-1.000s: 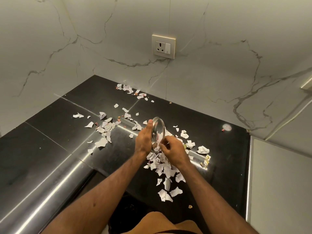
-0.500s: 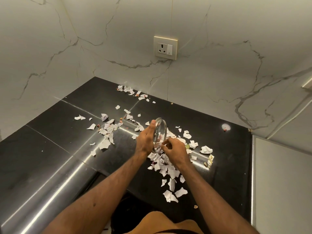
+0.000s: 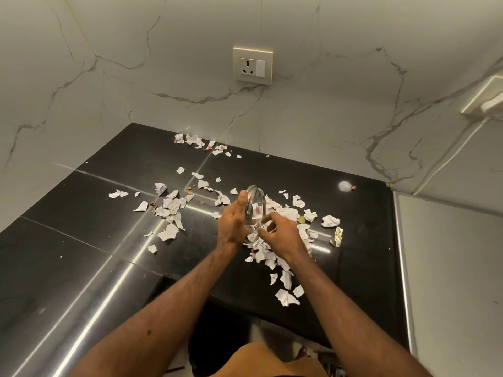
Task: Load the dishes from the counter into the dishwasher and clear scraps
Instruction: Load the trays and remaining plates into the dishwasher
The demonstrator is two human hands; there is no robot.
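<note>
My left hand (image 3: 232, 221) holds a small clear glass dish (image 3: 255, 206) tipped on its edge above the black counter (image 3: 109, 213). The thumb lies along the dish's upper rim. My right hand (image 3: 280, 234) is at the open face of the dish with curled fingers, index and thumb close together at its lower rim. Torn white paper scraps (image 3: 283, 257) lie heaped right under the dish and spread across the counter (image 3: 171, 210). Whether the right fingers pinch a scrap is hidden.
More scraps (image 3: 201, 142) lie by the marble back wall under a socket (image 3: 252, 65). A small white blob with a pink bit (image 3: 345, 186) sits at the back right. A pale panel (image 3: 449, 281) borders the counter on the right. A dark opening (image 3: 217, 336) lies below the front edge.
The dish stays tipped in my left hand. My right hand's fingers have shifted slightly at the dish's lower rim. The view has moved a little.
</note>
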